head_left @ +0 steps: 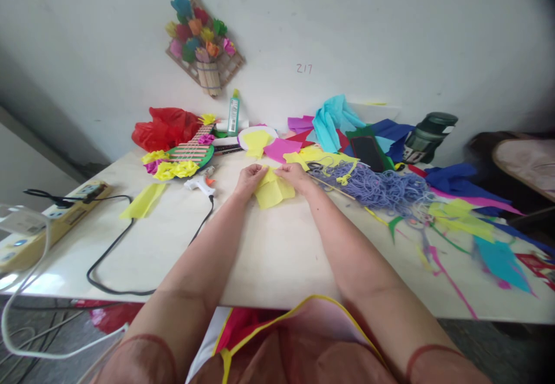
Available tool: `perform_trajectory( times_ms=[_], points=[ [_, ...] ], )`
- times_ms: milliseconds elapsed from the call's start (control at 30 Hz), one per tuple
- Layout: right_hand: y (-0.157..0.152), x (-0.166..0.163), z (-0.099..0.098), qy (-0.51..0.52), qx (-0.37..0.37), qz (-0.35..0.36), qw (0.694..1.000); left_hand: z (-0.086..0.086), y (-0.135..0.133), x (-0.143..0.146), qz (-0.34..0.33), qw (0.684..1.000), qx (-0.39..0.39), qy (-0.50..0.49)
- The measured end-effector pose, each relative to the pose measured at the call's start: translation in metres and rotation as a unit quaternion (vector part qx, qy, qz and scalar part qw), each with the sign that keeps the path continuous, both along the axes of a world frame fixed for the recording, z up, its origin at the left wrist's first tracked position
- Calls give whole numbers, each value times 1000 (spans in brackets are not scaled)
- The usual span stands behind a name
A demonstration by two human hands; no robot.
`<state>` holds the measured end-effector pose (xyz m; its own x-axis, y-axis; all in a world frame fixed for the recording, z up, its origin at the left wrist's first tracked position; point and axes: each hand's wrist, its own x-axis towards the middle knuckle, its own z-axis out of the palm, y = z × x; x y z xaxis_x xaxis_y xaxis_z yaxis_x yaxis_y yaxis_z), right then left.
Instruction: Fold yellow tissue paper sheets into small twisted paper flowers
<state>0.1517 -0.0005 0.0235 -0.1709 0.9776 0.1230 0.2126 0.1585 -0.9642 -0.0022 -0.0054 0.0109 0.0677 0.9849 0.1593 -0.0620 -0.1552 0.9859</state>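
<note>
Both my hands meet over the middle of the table, pinching a piece of yellow crepe paper (274, 192). My left hand (251, 180) grips its upper left edge, and my right hand (292, 177) its upper right edge. The sheet hangs down between them, creased across. Left of my hands lies a white glue gun (200, 185) with its black cord. Beyond it is a green board with sticks (191, 154), trimmed with yellow and pink paper flowers. Just behind my hands are a pink paper sheet (281, 149) and another yellow piece (255, 141).
Tangled purple yarn (377, 186) and a dark phone (366, 151) lie to the right, near a dark green bottle (429, 136). A power strip (56, 222) runs along the left edge. A glue bottle (233, 113) stands at the wall. A yellow strip (144, 202) lies left.
</note>
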Motion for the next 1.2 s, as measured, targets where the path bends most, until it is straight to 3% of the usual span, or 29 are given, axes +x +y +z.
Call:
perform_trajectory(
  times_ms=[333,533,833,1033,1200],
  points=[
    [-4,0,6,-14,-19,-8,1000,2,-3,-1,-1,999,-12,31],
    [-5,6,6,80,-50,48,994,4,-4,0,-4,1000,-21,23],
    [0,13,2,87,-59,132,986,5,-4,0,5,999,-26,26],
    [-4,8,6,39,-52,59,996,6,-5,1,7,999,-22,46],
    [-5,8,6,40,-68,45,996,5,-4,1,9,998,-7,56]
  ],
)
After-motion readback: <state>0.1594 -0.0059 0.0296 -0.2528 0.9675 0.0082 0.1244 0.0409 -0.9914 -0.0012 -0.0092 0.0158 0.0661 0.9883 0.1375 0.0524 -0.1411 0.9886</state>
